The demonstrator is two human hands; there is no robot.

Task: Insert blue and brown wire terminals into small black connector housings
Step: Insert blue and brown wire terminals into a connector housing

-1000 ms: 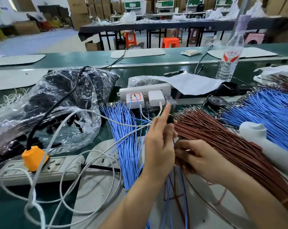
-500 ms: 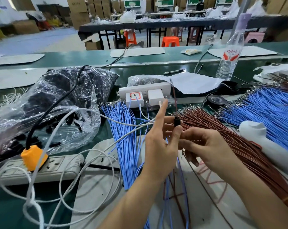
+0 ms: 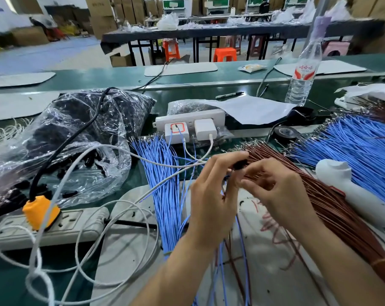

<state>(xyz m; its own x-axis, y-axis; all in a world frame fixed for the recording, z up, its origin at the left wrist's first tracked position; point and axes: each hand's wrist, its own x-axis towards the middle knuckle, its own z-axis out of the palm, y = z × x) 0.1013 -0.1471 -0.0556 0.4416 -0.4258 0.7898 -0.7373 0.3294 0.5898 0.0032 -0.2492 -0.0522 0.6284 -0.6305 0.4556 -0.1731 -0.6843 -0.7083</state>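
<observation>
1. Head view, background: factory hall with stacked cartons, dark tables and orange stools, all beyond a long green bench (image 3: 125,78).
2. Head view, bench clutter: clear plastic bag (image 3: 77,140) at left with dark parts inside, probably spare housings. Power strip (image 3: 55,226) with an orange plug (image 3: 40,212) near the front, white chargers (image 3: 189,129) farther back, water bottle (image 3: 301,76) at right.
3. Head view, stock: fanned blue wires (image 3: 165,184) just left of the hands, brown wires (image 3: 319,195) just right of them. Second blue bundle (image 3: 352,151) farther right, with a white tool (image 3: 352,195) lying across it and the brown fan.
4. Head view, left hand (image 3: 211,195): raised above the pale mat (image 3: 129,239), fingers bent inward, forefinger and thumb pinching the black connector housing (image 3: 239,165).
5. Head view, right hand (image 3: 282,191): fingers curled, tips pressed to the same housing from the opposite side. Cannot tell whether a wire end sits between them, since the spot is small and blurred.
6. Head view, progress: a few blue and brown leads (image 3: 231,261) trail down from between the hands, so apparently at least one terminal already seated here. Judged mid-insertion on one housing, early in the whole job. Large bundles of both colours left on the bench, and no pile of finished pieces to be made out.
</observation>
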